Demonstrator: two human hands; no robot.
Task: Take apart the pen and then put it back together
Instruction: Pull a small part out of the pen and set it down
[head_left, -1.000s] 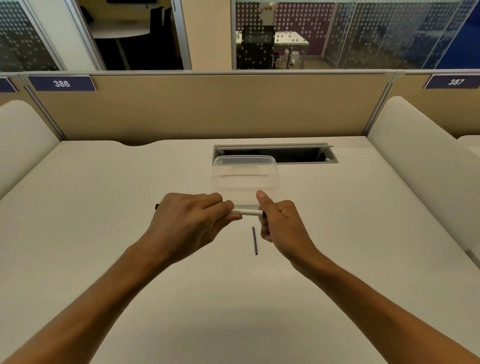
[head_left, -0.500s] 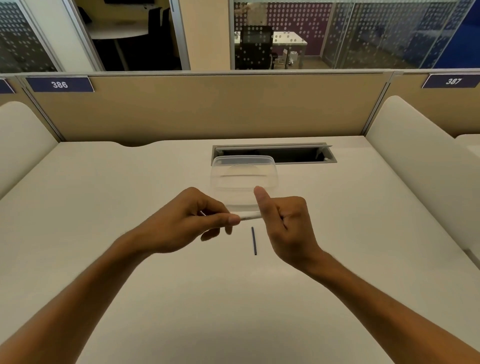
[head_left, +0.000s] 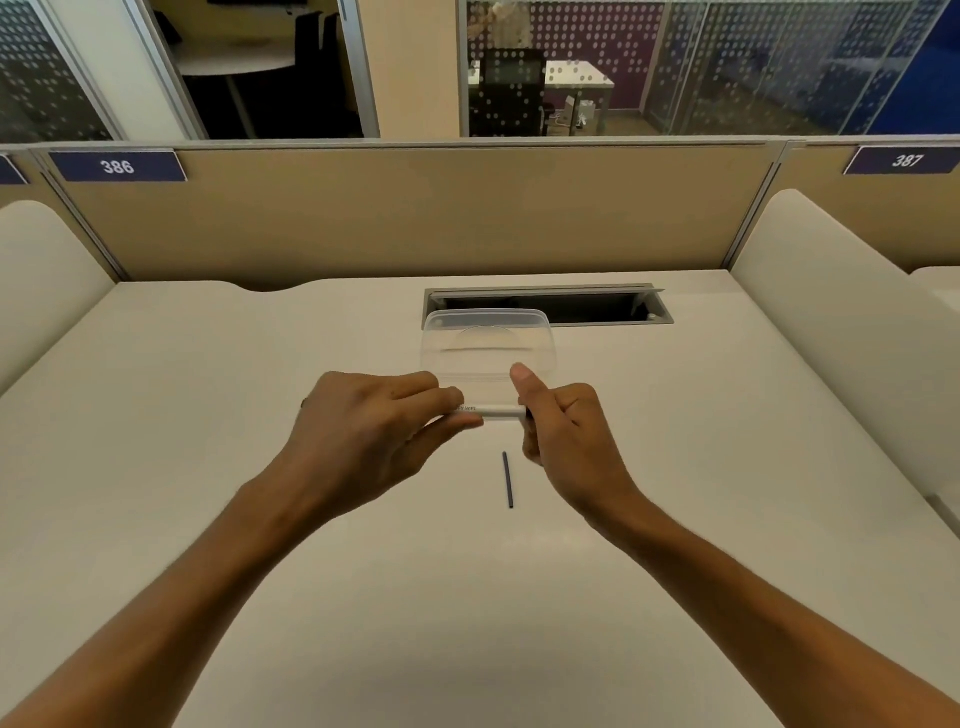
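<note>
A white pen barrel (head_left: 492, 410) with small dark print lies level between my two hands, above the desk. My left hand (head_left: 371, 431) pinches its left end with thumb and fingers, and a dark tip shows past the knuckles at the far left. My right hand (head_left: 563, 436) grips the barrel's right end, thumb pointing up. A thin dark refill (head_left: 508, 479) lies loose on the white desk (head_left: 208, 415), just below the hands and closer to me.
A clear plastic container (head_left: 488, 343) stands right behind the hands. Beyond it is an open cable slot (head_left: 597, 305) in the desk. Beige partitions close the back, and white side panels flank the desk.
The left hand rolled over and closed back onto the barrel, which has come level again. The right hand shifted slightly. The refill has stayed where it was.
</note>
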